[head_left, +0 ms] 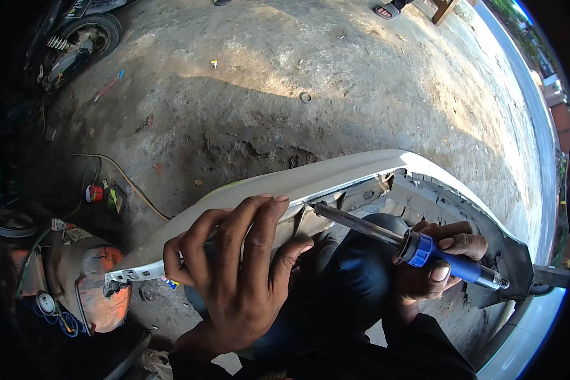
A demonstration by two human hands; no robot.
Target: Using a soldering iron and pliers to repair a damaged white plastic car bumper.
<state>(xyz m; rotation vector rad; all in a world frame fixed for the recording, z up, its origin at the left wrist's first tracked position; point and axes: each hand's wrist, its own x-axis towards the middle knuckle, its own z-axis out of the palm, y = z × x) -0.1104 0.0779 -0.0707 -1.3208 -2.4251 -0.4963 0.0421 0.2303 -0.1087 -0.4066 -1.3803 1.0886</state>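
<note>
A long white car bumper [354, 166] lies curved across my lap, its rough grey inner side toward me. My left hand [237, 278] grips its near edge, fingers over the white outer face and thumb on the inner side. In my right hand [418, 282] is a soldering iron [364, 228] with a blue handle, fingers wrapped round the grip. The iron slants up to the left, and its thin tip is at the bumper's edge, just right of my left fingertips. Whether the tip touches the plastic is hard to tell.
An orange, worn air compressor tank [104, 285] with a pressure gauge [45, 303] stands at the left. A hose [123, 174] and a red roll [94, 193] lie near it. A motorcycle wheel [101, 35] is at upper left; a person's sandalled foot [386, 11] shows at the top.
</note>
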